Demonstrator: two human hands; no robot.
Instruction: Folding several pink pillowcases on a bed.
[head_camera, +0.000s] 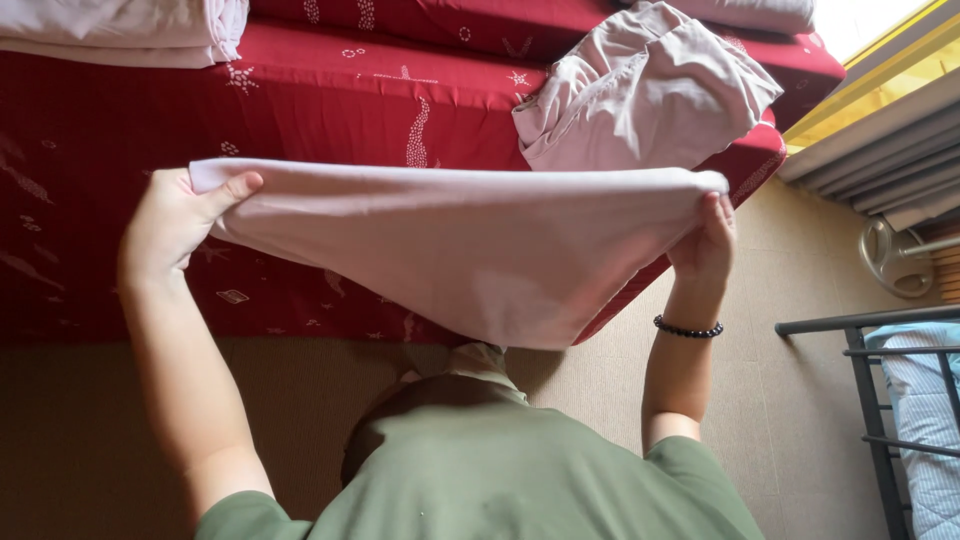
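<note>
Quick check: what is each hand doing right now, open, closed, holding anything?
Left hand: closed, pinching one top corner of the pale pink cloth.
Right hand: closed, gripping the other top corner of the same cloth, held up in front of the red bed.

bed (330, 110): red patterned cover | floor (790, 300): beige carpet | dark metal rail (865, 390) right

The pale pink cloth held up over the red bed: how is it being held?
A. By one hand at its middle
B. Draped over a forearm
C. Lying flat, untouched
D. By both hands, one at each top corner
D: the left hand and right hand each pinch a top corner of the pink cloth, which sags between them.
</note>
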